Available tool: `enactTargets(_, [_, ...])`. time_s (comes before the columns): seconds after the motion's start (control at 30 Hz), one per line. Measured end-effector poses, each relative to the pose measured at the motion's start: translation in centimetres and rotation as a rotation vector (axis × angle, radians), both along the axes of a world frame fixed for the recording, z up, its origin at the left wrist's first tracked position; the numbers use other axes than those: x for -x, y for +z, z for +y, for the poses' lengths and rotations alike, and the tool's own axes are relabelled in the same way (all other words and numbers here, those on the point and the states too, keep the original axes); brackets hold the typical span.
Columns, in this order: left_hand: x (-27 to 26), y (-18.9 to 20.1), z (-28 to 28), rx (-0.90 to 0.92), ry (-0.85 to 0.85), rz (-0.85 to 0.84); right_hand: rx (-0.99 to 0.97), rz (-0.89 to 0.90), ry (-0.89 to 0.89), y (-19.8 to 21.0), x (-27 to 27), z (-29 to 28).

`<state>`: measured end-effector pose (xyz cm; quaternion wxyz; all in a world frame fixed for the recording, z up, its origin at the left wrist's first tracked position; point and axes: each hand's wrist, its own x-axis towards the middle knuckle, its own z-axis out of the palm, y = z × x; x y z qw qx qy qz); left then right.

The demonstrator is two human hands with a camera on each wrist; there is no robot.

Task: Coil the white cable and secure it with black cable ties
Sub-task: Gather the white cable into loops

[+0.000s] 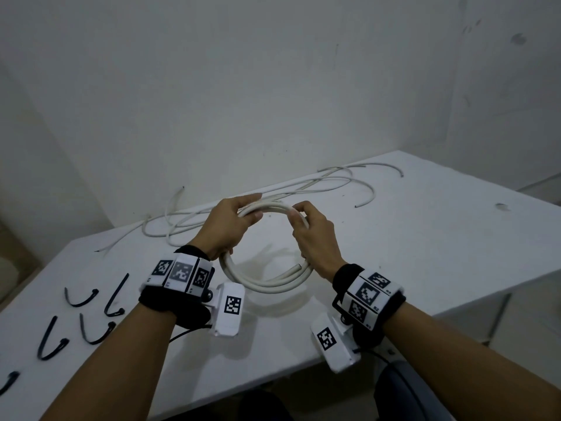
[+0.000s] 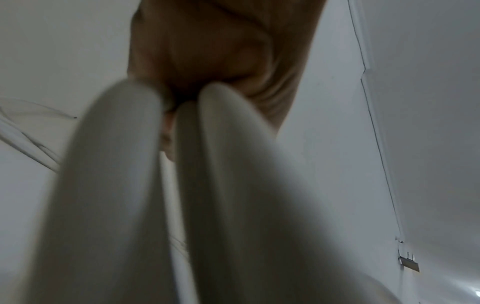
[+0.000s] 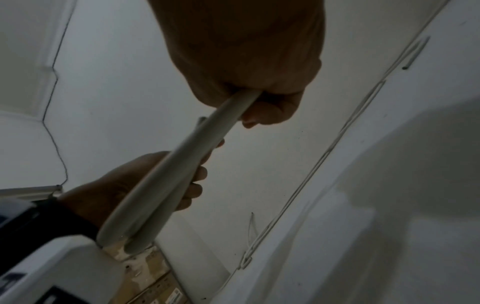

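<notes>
A white cable (image 1: 267,284) is wound into a round coil of a few turns, held just above the white table (image 1: 425,238). My left hand (image 1: 233,221) grips the coil's left side, fingers curled round the strands. My right hand (image 1: 309,232) grips its right side. The coil's near arc hangs between my wrists, with a cut end showing at the lower right. In the left wrist view the strands (image 2: 130,185) run blurred out of my palm (image 2: 207,51). In the right wrist view the cable (image 3: 187,164) leaves my right fist (image 3: 246,61) toward my left hand (image 3: 116,185). Several black cable ties (image 1: 88,311) lie at the table's left.
More loose white cable (image 1: 303,189) sprawls along the table's far edge by the wall, its ends reaching left and right. The table's right edge (image 1: 485,287) and a leg below it show at the right. A white wall stands close behind.
</notes>
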<state>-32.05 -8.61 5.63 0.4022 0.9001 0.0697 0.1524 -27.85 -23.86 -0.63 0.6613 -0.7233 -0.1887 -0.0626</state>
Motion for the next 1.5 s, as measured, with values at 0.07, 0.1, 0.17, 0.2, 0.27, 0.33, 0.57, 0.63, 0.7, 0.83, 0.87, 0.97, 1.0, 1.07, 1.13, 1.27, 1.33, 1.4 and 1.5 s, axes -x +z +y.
enactTargets(0.07, [0.1,0.1,-0.1,-0.021,-0.043,-0.026,0.001,-0.026,-0.018,-0.1,-0.2,-0.1])
enactTargets(0.1, [0.1,0.1,-0.1,-0.023,-0.055,-0.036,0.001,-0.028,-0.03,-0.2,-0.4,0.0])
enactTargets(0.17, [0.0,0.2,0.0,-0.034,-0.052,-0.044,0.007,-0.039,-0.047,-0.3,-0.6,0.2])
enactTargets(0.2, [0.0,0.3,0.0,-0.046,-0.043,-0.039,0.011,-0.051,-0.055,-0.3,-0.6,0.3])
enactTargets(0.27, [-0.2,0.5,-0.1,-0.088,-0.029,-0.029,0.016,-0.08,-0.069,-0.2,-0.6,0.4])
enactTargets(0.33, [-0.1,0.7,-0.2,-0.128,-0.026,-0.019,0.022,-0.107,-0.079,0.0,-0.7,0.5])
enactTargets(0.57, [-0.2,0.6,-0.2,-0.147,-0.021,-0.02,0.037,-0.104,-0.128,0.3,-1.0,0.5])
enactTargets(0.63, [-0.2,0.5,-0.2,-0.103,-0.025,-0.025,0.004,-0.074,-0.082,0.4,-0.9,0.2])
enactTargets(0.7, [-0.2,0.3,0.1,-0.032,-0.015,-0.043,-0.06,-0.031,0.013,0.6,-0.9,-0.1])
enactTargets(0.83, [-0.4,0.0,0.6,0.125,0.066,-0.105,-0.144,0.042,0.247,0.5,-1.2,-1.0])
enactTargets(0.87, [-0.5,0.0,0.6,0.146,0.077,-0.112,-0.154,0.061,0.282,0.4,-1.1,-1.1])
enactTargets(0.97, [-0.7,-0.1,0.6,0.195,0.086,-0.108,-0.189,0.091,0.31,0.3,-1.0,-1.3])
enactTargets(1.0, [-0.8,-0.2,0.5,0.21,0.092,-0.106,-0.206,0.104,0.307,0.3,-1.0,-1.3])
enactTargets(1.07, [-1.0,-0.3,0.6,0.241,0.133,-0.13,-0.252,0.166,0.274,0.4,-0.7,-1.2])
enactTargets(1.13, [-1.3,-0.2,0.9,0.263,0.202,-0.178,-0.301,0.3,0.228,0.3,-0.2,-1.2])
enactTargets(1.27, [-1.7,0.1,1.8,0.258,0.296,-0.229,-0.346,0.583,0.37,-0.4,1.1,-0.8])
enactTargets(1.33, [-1.9,0.0,2.1,0.255,0.323,-0.236,-0.386,0.661,0.522,-0.7,1.6,-0.4])
enactTargets(1.4, [-1.9,-0.2,2.2,0.25,0.338,-0.244,-0.478,0.711,0.563,-0.9,1.7,-0.1])
enactTargets(1.5, [-1.9,-0.5,2.4,0.251,0.335,-0.269,-0.598,0.731,0.521,-1.2,1.6,0.3])
